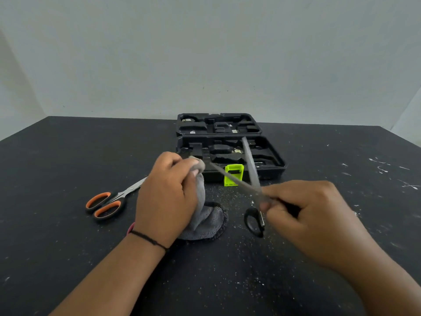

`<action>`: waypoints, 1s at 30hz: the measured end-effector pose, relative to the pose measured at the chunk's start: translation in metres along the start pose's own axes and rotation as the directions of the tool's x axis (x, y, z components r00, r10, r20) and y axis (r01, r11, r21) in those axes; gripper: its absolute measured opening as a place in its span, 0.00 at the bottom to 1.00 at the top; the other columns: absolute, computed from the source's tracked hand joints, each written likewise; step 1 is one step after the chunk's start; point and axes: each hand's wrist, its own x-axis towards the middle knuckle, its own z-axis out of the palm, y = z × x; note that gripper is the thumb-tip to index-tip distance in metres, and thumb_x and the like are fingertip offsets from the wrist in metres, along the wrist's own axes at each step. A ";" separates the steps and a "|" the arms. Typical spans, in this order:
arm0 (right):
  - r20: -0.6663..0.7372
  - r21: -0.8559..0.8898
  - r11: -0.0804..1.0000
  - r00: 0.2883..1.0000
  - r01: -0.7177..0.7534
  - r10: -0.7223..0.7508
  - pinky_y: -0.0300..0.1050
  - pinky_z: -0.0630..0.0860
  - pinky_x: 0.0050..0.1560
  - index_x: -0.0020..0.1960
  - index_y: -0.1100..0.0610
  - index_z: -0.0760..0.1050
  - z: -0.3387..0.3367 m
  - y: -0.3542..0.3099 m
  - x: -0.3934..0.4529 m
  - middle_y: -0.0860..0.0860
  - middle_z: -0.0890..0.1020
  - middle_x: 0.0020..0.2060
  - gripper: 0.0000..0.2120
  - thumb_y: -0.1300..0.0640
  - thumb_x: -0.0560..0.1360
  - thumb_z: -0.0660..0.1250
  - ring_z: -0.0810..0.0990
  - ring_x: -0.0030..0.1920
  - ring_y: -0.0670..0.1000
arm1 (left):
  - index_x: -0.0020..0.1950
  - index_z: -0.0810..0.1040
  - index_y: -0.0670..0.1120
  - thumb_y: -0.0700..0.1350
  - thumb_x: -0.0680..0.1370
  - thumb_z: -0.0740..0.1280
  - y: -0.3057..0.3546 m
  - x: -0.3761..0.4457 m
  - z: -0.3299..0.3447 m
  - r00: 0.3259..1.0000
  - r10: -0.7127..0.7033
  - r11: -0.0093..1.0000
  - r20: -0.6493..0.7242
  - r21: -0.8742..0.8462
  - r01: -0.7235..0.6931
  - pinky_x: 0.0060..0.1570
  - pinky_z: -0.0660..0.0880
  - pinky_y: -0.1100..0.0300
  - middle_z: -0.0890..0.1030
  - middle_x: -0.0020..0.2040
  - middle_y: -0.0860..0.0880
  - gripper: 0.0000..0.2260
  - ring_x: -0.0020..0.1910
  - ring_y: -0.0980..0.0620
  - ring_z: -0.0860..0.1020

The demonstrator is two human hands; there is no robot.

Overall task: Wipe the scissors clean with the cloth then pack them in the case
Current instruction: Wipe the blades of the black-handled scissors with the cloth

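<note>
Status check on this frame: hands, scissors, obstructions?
Left hand wiping grey cloth along blade. Right hand grips open black-handled scissors. Black case open, unobstructed.

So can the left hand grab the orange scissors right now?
Probably not yet. The orange scissors lie bare on the table just beside the left hand, with nothing between them, but that hand is gripping the grey cloth around a blade of the black scissors. It would need to let go first.

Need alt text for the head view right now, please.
Left hand pinches a grey cloth around one blade of opened black scissors, held by the right hand. Orange-handled scissors lie left; the open case sits behind.
</note>
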 end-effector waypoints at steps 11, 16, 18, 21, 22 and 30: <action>0.397 0.797 0.338 0.856 -0.500 0.331 0.40 0.70 0.22 0.43 0.67 0.78 -0.002 0.004 0.013 0.55 0.81 0.32 0.11 0.70 0.73 0.56 0.73 0.25 0.47 | 0.55 0.83 0.42 0.40 0.76 0.69 0.032 -0.017 0.003 0.940 0.340 0.909 0.015 -0.262 -0.325 0.50 0.68 0.71 0.79 0.46 0.46 0.09 0.45 0.56 0.76; 0.453 0.799 0.287 0.843 -0.528 0.289 0.40 0.70 0.22 0.40 0.65 0.78 0.003 0.004 0.013 0.57 0.81 0.32 0.13 0.71 0.74 0.55 0.73 0.24 0.47 | 0.55 0.84 0.42 0.43 0.78 0.65 0.029 -0.016 0.004 0.943 0.332 0.921 0.034 -0.229 -0.316 0.48 0.68 0.72 0.78 0.46 0.46 0.10 0.42 0.57 0.74; 0.459 0.806 0.261 0.840 -0.531 0.289 0.40 0.70 0.22 0.41 0.65 0.77 0.002 0.004 0.012 0.58 0.81 0.32 0.13 0.72 0.74 0.54 0.73 0.24 0.48 | 0.54 0.84 0.42 0.44 0.79 0.64 0.027 -0.013 0.003 0.950 0.312 0.932 0.011 -0.197 -0.303 0.46 0.67 0.74 0.77 0.46 0.46 0.11 0.41 0.57 0.73; 0.472 0.803 0.252 0.834 -0.541 0.286 0.40 0.71 0.22 0.40 0.64 0.78 0.002 0.004 0.011 0.59 0.81 0.32 0.15 0.72 0.74 0.54 0.73 0.24 0.48 | 0.53 0.84 0.42 0.41 0.78 0.65 0.018 -0.007 0.002 0.965 0.257 0.956 -0.045 -0.133 -0.260 0.45 0.67 0.74 0.77 0.45 0.46 0.09 0.42 0.57 0.72; 0.477 0.798 0.254 0.831 -0.546 0.286 0.41 0.71 0.22 0.40 0.64 0.78 0.002 0.005 0.011 0.60 0.81 0.32 0.15 0.72 0.74 0.54 0.73 0.24 0.48 | 0.53 0.84 0.43 0.39 0.77 0.66 0.014 -0.005 0.002 0.970 0.237 0.965 -0.050 -0.103 -0.241 0.45 0.67 0.74 0.77 0.45 0.46 0.08 0.42 0.57 0.72; 0.394 0.726 0.470 0.863 -0.503 0.316 0.43 0.75 0.28 0.45 0.66 0.77 0.003 0.006 0.011 0.59 0.82 0.36 0.12 0.73 0.76 0.55 0.77 0.29 0.51 | 0.53 0.83 0.44 0.40 0.76 0.67 0.009 -0.003 -0.008 0.973 0.230 0.970 -0.003 -0.075 -0.230 0.41 0.71 0.65 0.77 0.45 0.46 0.09 0.42 0.54 0.73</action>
